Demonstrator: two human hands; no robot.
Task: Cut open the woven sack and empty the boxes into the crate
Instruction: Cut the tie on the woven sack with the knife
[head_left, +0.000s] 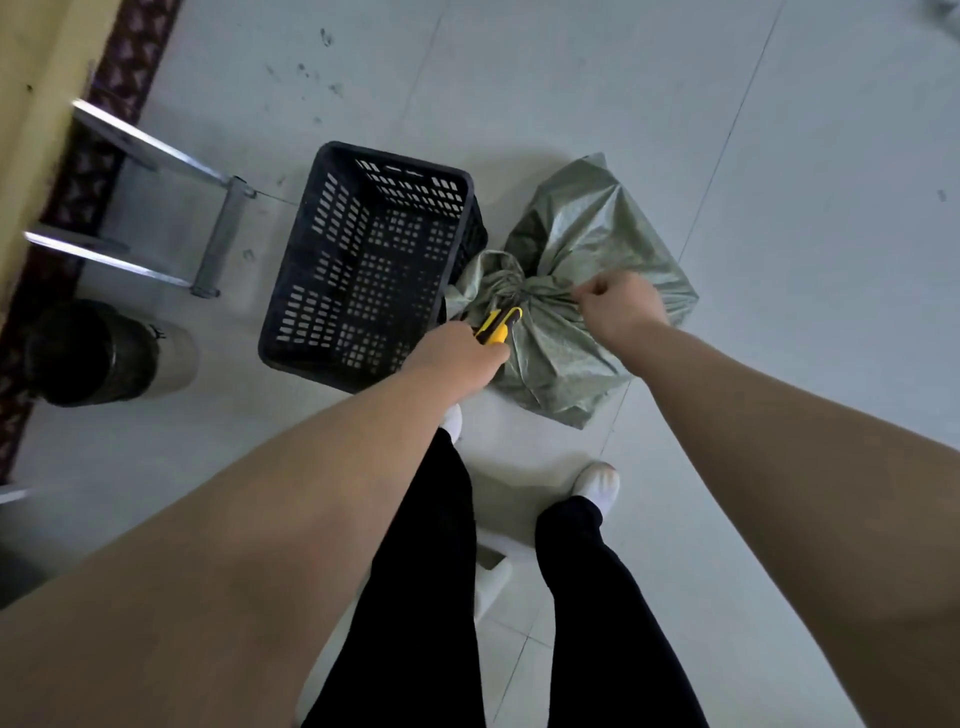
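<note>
Left hand (457, 354): knife (500, 324) (right hand (621, 306): sack (582, 218)).

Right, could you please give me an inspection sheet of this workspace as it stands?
Surface: pale tiled floor, scuffed at the far side.
Job's things: woven sack on the floor, neck tied shut, no cut seen; black slotted crate right beside it, nothing inside; boxes not visible.
Clutter: metal hand trolley, bin with dark liner, white stool between the person's legs.
Grippers: left hand grips a yellow utility knife by the sack's neck; right hand pinches the sack fabric near the tie.
Cables: nothing seen.
Surroundings: patterned rug strip along a yellowish wall.
</note>
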